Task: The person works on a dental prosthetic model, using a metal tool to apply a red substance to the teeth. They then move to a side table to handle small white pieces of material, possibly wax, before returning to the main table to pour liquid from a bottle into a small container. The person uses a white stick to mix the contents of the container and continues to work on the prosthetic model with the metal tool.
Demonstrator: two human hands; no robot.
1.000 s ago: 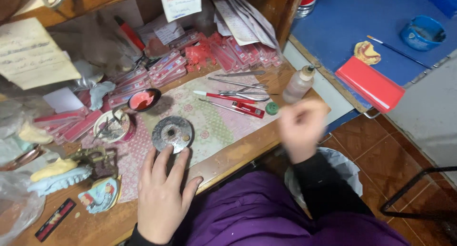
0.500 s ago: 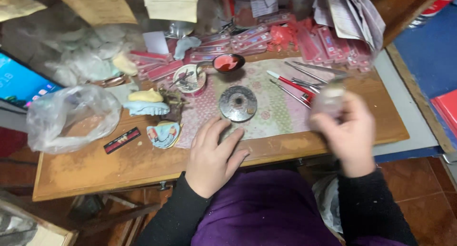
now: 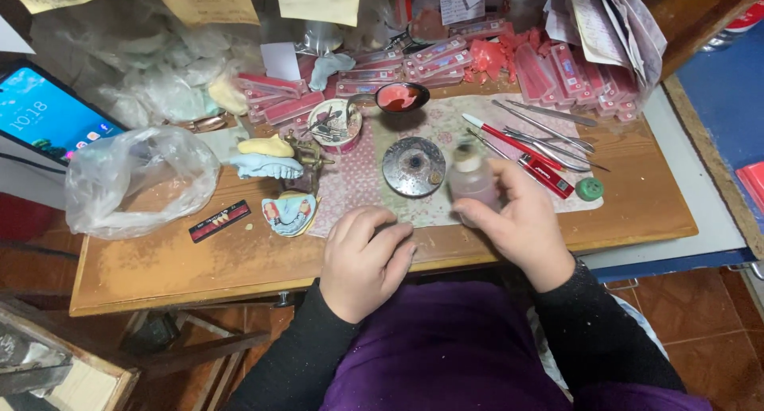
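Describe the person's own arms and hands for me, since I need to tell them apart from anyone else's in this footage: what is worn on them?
Both hands are bare: no gloves, and no rings or watch that I can make out on the left hand or the right hand. Both arms wear long, close-fitting black sleeves that end at the wrists. Between them shows a purple garment over the lap or torso.

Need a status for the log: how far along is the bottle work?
Done: green cap is off, lying on the table. In hand: right hand holds the small bottle upright beside the round metal dish; left hand rests at the table edge. Left: no liquid visible in the dish; tools untouched.
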